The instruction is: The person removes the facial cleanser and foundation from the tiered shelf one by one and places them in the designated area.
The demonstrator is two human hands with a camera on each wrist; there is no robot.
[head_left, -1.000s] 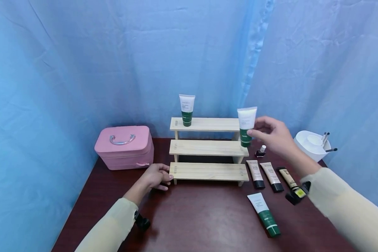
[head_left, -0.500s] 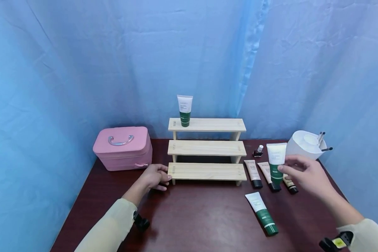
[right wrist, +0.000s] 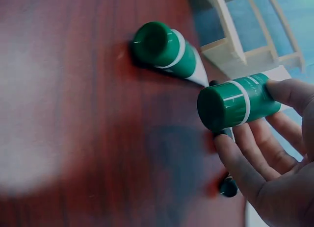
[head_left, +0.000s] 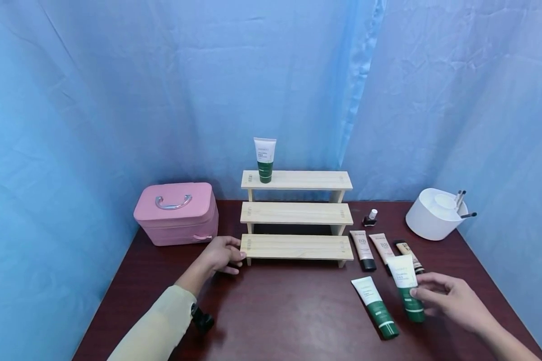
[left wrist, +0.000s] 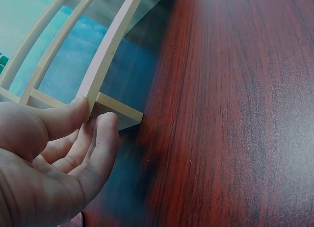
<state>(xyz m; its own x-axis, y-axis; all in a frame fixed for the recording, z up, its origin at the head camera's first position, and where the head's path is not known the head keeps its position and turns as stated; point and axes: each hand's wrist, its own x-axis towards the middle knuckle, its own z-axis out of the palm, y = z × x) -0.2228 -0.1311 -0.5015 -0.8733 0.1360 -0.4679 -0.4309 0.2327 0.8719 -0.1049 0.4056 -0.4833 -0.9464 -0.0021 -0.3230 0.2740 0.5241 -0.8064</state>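
My right hand (head_left: 453, 301) grips a green and white squeeze tube (head_left: 405, 288) low over the table at the right. In the right wrist view the thumb and fingers close round that tube's green part, its cap toward the camera. A second green and white tube (head_left: 376, 307) lies on the table just left of it. With thumb and fingertips, my left hand (left wrist: 64, 153) pinches the left end of the lowest step of a wooden three-step display rack (head_left: 297, 246). On the top step stands a third green and white tube (head_left: 265, 160), cap down.
To the rack's left sits a pink case (head_left: 176, 213). Right of the rack lie two BB cream tubes (head_left: 363, 249) and a tan tube with dark ends (head_left: 408, 253), with a small nail polish bottle (head_left: 370, 218) behind. A white brush holder (head_left: 433, 215) stands at the back right.
My right hand has carried its tube away from the rack's right side, rightward, down and nearer to me, beside the lying tube. The left hand stays at the lowest step.
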